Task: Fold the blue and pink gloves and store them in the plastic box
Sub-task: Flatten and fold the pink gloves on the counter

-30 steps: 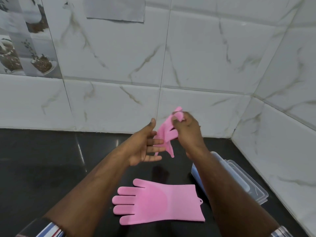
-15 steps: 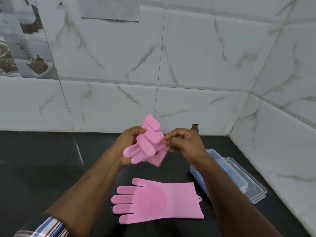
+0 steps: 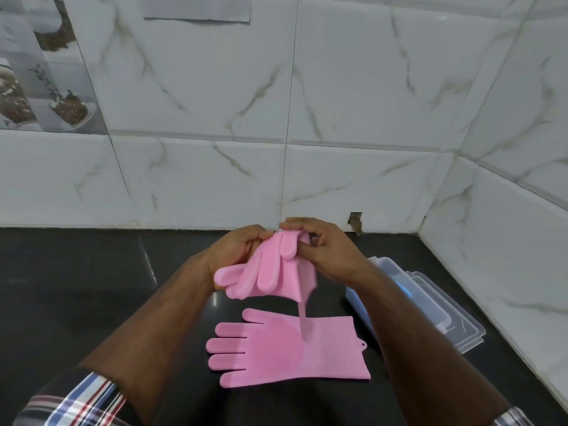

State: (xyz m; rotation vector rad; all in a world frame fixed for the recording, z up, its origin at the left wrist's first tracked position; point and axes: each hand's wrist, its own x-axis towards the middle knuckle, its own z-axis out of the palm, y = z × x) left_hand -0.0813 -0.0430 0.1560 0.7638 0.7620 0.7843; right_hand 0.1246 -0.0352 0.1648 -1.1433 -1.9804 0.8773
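Seen from a head-worn camera looking down, a person holds a soft pink rubbery glove (image 3: 270, 272) in the air above a glossy black tabletop (image 3: 76, 287). The left hand (image 3: 236, 250) curls around the glove's left side, fingers wrapped behind it and thumb toward the front. The right hand (image 3: 322, 250) pinches the glove's top edge between thumb and fingertips. The held glove is bent over on itself: its rounded, smooth fingers hang downward and to the left, and a row of short bristles shows along its upper edge. A narrow strip of the same pink material dangles from its lower right corner, blurred.

Directly below, a second pink rubbery glove (image 3: 285, 348) lies flat on the tabletop, fingers spread and pointing left, cuff to the right with a small hanging loop at the cuff's edge. A rounded patch of finer texture covers its palm.

To the right, partly hidden by the right forearm, sits a clear plastic box with a pale blue tint (image 3: 362, 305), and just beyond it a clear flat plastic lid (image 3: 461, 327) rests on the tabletop near the corner. White marble-patterned wall tiles (image 3: 353, 103) rise behind and to the right. Checked sleeve cuffs (image 3: 86, 401) show at the bottom edge.
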